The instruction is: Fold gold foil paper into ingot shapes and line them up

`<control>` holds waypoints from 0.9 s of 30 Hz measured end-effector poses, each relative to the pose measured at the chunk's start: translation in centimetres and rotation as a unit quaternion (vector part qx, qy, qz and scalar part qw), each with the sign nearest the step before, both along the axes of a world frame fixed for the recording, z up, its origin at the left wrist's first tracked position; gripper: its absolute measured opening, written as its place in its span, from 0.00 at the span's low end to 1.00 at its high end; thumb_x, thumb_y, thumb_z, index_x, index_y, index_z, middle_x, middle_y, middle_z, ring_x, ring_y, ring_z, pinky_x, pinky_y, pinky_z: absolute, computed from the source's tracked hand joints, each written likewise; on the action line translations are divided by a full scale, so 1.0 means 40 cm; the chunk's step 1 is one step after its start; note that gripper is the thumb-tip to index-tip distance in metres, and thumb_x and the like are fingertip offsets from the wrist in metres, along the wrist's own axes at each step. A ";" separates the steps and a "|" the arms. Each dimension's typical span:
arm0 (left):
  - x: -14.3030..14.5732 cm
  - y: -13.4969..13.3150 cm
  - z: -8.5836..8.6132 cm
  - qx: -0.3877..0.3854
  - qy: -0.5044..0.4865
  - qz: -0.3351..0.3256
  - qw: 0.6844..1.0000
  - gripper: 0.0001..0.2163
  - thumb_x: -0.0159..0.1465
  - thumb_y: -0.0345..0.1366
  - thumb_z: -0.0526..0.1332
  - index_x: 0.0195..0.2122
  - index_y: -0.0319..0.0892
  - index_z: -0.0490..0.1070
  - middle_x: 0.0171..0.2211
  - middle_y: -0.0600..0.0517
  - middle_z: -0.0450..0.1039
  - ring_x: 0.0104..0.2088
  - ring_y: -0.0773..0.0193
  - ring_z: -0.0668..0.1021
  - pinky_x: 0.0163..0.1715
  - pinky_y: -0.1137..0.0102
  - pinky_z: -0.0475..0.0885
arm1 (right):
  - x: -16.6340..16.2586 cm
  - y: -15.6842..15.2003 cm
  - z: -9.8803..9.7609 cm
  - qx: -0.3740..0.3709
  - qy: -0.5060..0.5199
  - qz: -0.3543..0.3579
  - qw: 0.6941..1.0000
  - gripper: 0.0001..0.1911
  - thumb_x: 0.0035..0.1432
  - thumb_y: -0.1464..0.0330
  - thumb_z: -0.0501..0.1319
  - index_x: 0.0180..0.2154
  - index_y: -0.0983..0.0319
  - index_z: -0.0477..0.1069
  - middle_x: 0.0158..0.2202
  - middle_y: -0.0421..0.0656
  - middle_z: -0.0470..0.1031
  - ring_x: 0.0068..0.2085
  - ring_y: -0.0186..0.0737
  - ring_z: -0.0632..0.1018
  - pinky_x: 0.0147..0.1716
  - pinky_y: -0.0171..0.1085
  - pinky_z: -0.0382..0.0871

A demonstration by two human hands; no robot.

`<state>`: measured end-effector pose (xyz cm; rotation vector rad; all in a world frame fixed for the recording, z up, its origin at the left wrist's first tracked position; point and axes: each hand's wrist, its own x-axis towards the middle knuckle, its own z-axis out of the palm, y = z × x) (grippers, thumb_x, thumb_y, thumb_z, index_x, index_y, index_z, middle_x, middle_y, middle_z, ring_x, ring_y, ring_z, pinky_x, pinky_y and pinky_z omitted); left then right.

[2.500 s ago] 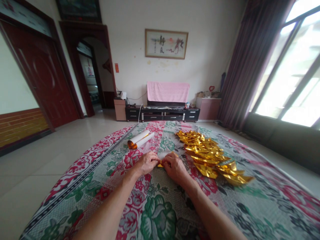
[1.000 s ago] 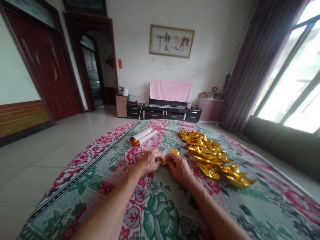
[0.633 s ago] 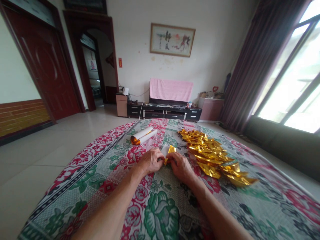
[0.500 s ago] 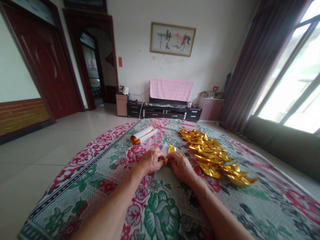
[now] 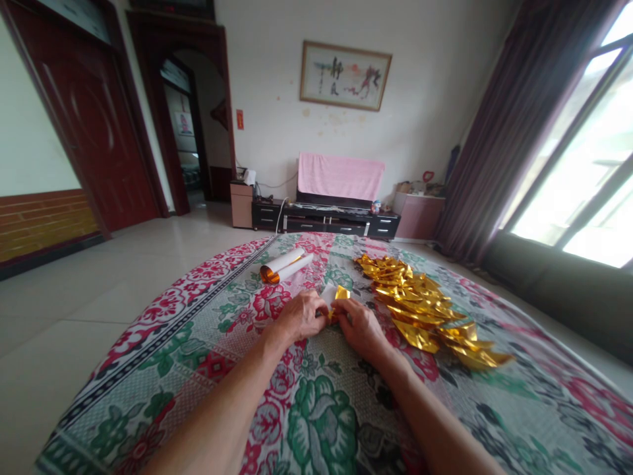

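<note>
Between my two hands is a small piece of gold foil paper (image 5: 342,292), partly folded, with its white back showing on the left. My left hand (image 5: 304,315) is closed, its fingertips pinching the paper's near left edge. On the other side my right hand (image 5: 360,323) pinches the near right edge, thumb and fingers together. The fingers hide the paper's near part. To the right lies a long heap of folded gold foil boats (image 5: 420,300). Loosely rolled sheets of foil paper (image 5: 287,265), white outside and gold inside, rest beyond my left hand.
A floral cloth (image 5: 198,369) in red, green and white covers the round surface under my hands. Past its far edge stands a low black TV cabinet (image 5: 326,221) with a pink towel (image 5: 341,173) draped above it. Curtains (image 5: 487,132) and a window are on the right.
The view has shifted slightly. Both hands stay in nearly the same place on the gold foil paper, with only a small movement of the fingers at its near edge.
</note>
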<state>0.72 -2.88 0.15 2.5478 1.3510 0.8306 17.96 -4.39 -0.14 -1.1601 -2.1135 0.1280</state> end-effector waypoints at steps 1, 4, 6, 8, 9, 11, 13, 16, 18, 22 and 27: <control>0.000 0.000 0.001 -0.002 0.002 -0.001 1.000 0.06 0.54 0.34 0.58 0.30 0.44 0.75 0.30 0.51 0.71 0.36 0.62 0.74 0.39 0.70 0.68 | -0.001 0.000 -0.001 0.000 -0.004 -0.002 1.000 0.13 0.50 0.78 0.52 0.37 0.61 0.70 0.33 0.43 0.73 0.35 0.37 0.73 0.36 0.34 0.64; 0.002 -0.001 0.002 -0.004 0.008 0.003 1.000 0.06 0.53 0.33 0.58 0.30 0.44 0.75 0.30 0.51 0.71 0.36 0.62 0.74 0.40 0.70 0.68 | -0.001 0.000 0.000 0.001 -0.007 -0.004 1.000 0.13 0.51 0.78 0.53 0.36 0.61 0.70 0.33 0.43 0.73 0.35 0.37 0.73 0.36 0.34 0.64; 0.003 -0.001 0.002 -0.005 0.007 0.006 1.000 0.06 0.53 0.34 0.58 0.29 0.44 0.75 0.30 0.51 0.71 0.37 0.62 0.74 0.40 0.69 0.68 | -0.001 0.000 0.000 0.001 -0.005 -0.004 1.000 0.13 0.51 0.78 0.53 0.36 0.62 0.71 0.32 0.43 0.73 0.34 0.37 0.73 0.35 0.34 0.64; 0.004 -0.001 0.001 -0.005 0.003 0.007 1.000 0.06 0.54 0.34 0.58 0.29 0.43 0.75 0.30 0.50 0.71 0.37 0.61 0.74 0.41 0.68 0.68 | 0.000 0.001 0.000 0.000 -0.003 -0.002 1.000 0.13 0.50 0.78 0.53 0.36 0.62 0.71 0.32 0.43 0.73 0.34 0.37 0.72 0.35 0.34 0.64; 0.004 -0.001 0.000 -0.006 0.002 0.006 1.000 0.06 0.54 0.35 0.58 0.29 0.43 0.75 0.30 0.50 0.71 0.37 0.61 0.74 0.40 0.68 0.68 | 0.000 0.002 0.000 -0.001 -0.002 -0.001 1.000 0.13 0.50 0.78 0.53 0.36 0.62 0.71 0.32 0.43 0.73 0.33 0.36 0.72 0.35 0.34 0.64; 0.005 0.001 0.000 -0.007 0.001 0.006 1.000 0.06 0.54 0.34 0.58 0.29 0.43 0.75 0.30 0.50 0.71 0.37 0.62 0.74 0.40 0.68 0.68 | 0.001 0.003 -0.002 0.000 0.000 0.000 1.000 0.13 0.50 0.78 0.53 0.36 0.62 0.71 0.32 0.43 0.73 0.33 0.36 0.72 0.34 0.33 0.63; 0.006 0.001 0.000 -0.012 -0.001 0.005 1.000 0.07 0.55 0.33 0.57 0.28 0.42 0.75 0.30 0.50 0.71 0.36 0.62 0.74 0.39 0.69 0.68 | 0.001 0.004 -0.002 0.002 0.003 0.003 1.000 0.13 0.49 0.79 0.53 0.35 0.62 0.71 0.31 0.43 0.73 0.32 0.35 0.72 0.34 0.33 0.63; 0.007 -0.003 0.003 -0.012 -0.006 0.009 1.000 0.07 0.56 0.35 0.57 0.29 0.42 0.75 0.29 0.51 0.70 0.35 0.63 0.74 0.38 0.68 0.69 | 0.000 0.003 0.000 0.004 0.007 0.009 1.000 0.13 0.49 0.79 0.53 0.35 0.61 0.71 0.31 0.42 0.72 0.32 0.35 0.72 0.33 0.32 0.63; 0.007 -0.007 0.004 -0.005 -0.008 0.012 1.000 0.07 0.55 0.38 0.59 0.29 0.42 0.75 0.30 0.51 0.70 0.35 0.62 0.73 0.38 0.68 0.69 | 0.000 0.001 0.002 0.002 0.011 0.010 1.000 0.13 0.49 0.79 0.53 0.35 0.62 0.71 0.30 0.43 0.72 0.32 0.35 0.72 0.33 0.32 0.63; 0.007 -0.011 0.002 0.006 -0.006 0.010 1.000 0.05 0.54 0.37 0.61 0.29 0.43 0.74 0.30 0.51 0.70 0.36 0.62 0.73 0.40 0.67 0.68 | 0.003 0.000 0.006 -0.001 0.023 0.011 1.000 0.13 0.48 0.79 0.54 0.34 0.61 0.71 0.30 0.42 0.72 0.31 0.35 0.72 0.33 0.32 0.63; 0.009 -0.010 0.000 0.008 0.000 0.013 1.000 0.06 0.54 0.37 0.61 0.29 0.42 0.73 0.30 0.51 0.70 0.35 0.61 0.73 0.39 0.67 0.69 | 0.005 0.001 0.008 -0.007 0.026 -0.011 1.000 0.10 0.49 0.77 0.55 0.33 0.61 0.71 0.29 0.41 0.71 0.30 0.34 0.71 0.31 0.32 0.62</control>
